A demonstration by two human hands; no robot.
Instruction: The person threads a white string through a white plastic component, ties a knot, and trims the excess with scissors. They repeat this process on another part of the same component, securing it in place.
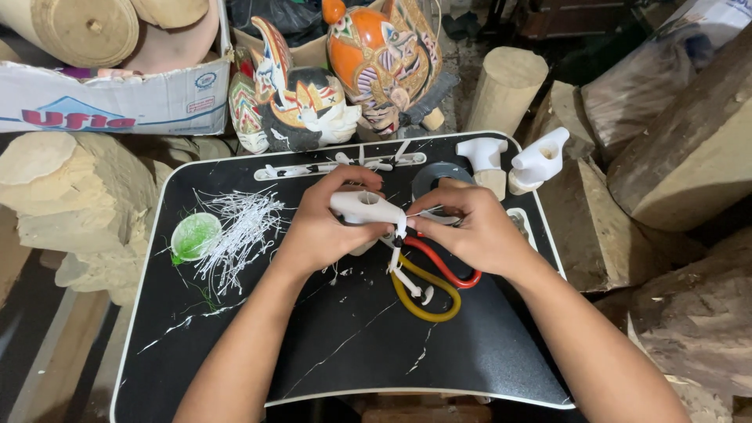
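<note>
Mid-frame over the black table (329,368), left hand (325,227) grips white piece (364,207), right hand (478,227) pinches white strip (433,213); best keep piece steady, pull gently.

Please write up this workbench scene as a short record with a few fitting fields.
surface: black lap tray with white rim
left hand: grips a white plastic moulded piece
right hand: pinches the piece's thin end; whether it holds a tool cannot be told
under hands: scissors with red and yellow loop handles
left of hands: pile of thin white plastic strips, round green lid
back: painted carved wooden masks, pale wooden logs
</note>
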